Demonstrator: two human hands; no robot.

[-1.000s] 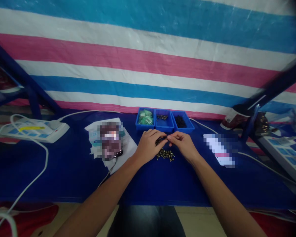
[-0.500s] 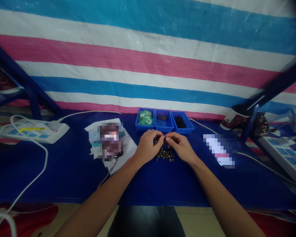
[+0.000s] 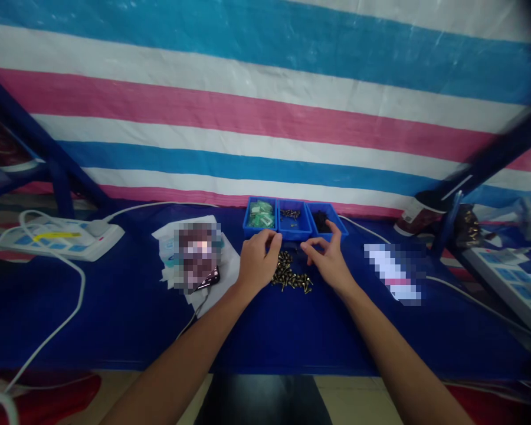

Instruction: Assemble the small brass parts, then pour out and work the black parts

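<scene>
A loose pile of small brass-and-dark screw-like pieces (image 3: 289, 278) lies on the blue table between my hands. My left hand (image 3: 259, 258) is at the left edge of the pile, thumb and fingers pressed together; whatever they pinch is hidden. On the other side, my right hand (image 3: 331, 262) has its fingers apart, the index finger stretched toward the right blue bin (image 3: 341, 229). That bin holds small black parts (image 3: 321, 221), partly covered by the finger. Similar small metal pieces lie in the middle blue bin (image 3: 295, 226). Green-and-clear packets (image 3: 261, 213) fill the left blue bin (image 3: 248, 227).
Left of my arm, a blurred-out phone (image 3: 199, 254) rests on white paper (image 3: 228, 265). To the right lies another pixelated device (image 3: 393, 274) with a cable. Power strips (image 3: 84, 239) sit at both sides, and a cup (image 3: 418, 213) lies near the right frame post.
My hands have parted from each other. The right hand has opened, its index finger lifting toward the right bin, while the left has shifted slightly left. More of the pile shows.
</scene>
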